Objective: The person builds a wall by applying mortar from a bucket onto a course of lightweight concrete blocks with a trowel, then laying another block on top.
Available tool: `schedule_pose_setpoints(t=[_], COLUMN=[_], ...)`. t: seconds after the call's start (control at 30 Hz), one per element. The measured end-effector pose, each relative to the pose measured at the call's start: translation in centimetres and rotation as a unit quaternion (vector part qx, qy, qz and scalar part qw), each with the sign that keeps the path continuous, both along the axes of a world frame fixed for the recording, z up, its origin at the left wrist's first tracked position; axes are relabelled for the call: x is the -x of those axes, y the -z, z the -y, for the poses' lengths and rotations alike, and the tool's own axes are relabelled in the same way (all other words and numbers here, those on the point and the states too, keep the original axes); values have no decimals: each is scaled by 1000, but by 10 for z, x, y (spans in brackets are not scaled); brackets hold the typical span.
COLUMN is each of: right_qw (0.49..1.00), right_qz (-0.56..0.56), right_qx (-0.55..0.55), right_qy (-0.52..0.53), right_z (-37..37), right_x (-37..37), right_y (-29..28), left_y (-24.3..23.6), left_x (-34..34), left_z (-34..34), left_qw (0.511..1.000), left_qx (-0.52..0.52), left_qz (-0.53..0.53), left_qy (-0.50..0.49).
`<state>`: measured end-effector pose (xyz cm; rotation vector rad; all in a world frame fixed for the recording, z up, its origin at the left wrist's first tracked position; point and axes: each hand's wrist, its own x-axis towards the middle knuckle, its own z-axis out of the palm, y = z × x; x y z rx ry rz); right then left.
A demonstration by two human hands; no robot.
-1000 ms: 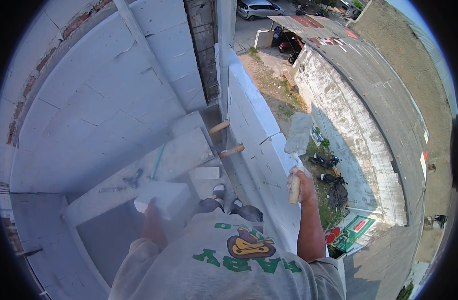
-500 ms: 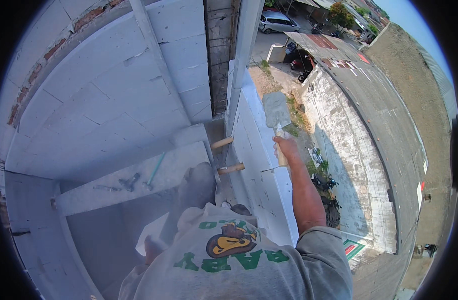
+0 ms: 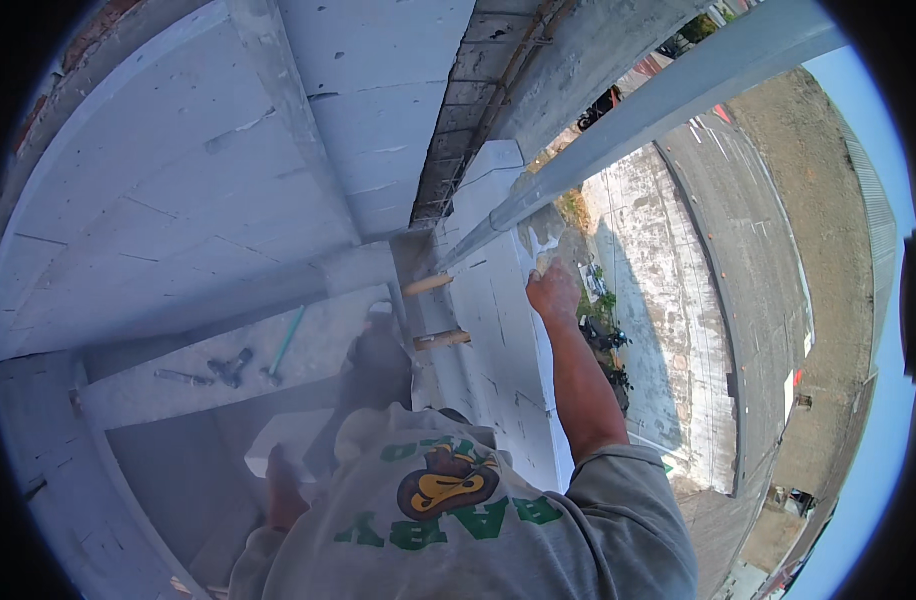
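White block [image 3: 298,440] gripped, L hand [image 3: 283,480]; R hand [image 3: 555,292] outstretched fwd, fingers [image 3: 544,278] round trowel [image 3: 549,229].

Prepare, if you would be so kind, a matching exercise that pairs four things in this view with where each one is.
Things:
1. Trowel
2. White block
3. Teal-handled tool
4. Grey pole

Places:
A. Lying on the pale slab
B. At the left grip
C. Slanting across the upper right of the view
D. In the right grip

Right pairs: 1-D, 2-B, 3-A, 4-C
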<state>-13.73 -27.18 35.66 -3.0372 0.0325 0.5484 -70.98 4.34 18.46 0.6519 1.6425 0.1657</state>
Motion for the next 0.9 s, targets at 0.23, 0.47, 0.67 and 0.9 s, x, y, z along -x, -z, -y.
schedule_pose_setpoints(t=[0.23, 0.47, 0.67, 0.9], right_qw=[1000, 999, 997, 994], right_qz=[19, 15, 64, 93], right_qx=[17, -28, -30, -51], right_qy=[6, 25, 23, -3], right_z=[-14, -8, -4, -14], right_x=[-21, -20, -13, -35], right_y=[8, 7, 7, -3], left_y=[-27, 1, -9, -30], left_x=[-152, -202, -213, -173], left_z=[-120, -193, -195, -190], left_qw=[976, 955, 942, 967], left_qx=[-102, -154, -155, -93], left_qz=[-167, -176, -177, -171], left_qy=[95, 181, 238, 163])
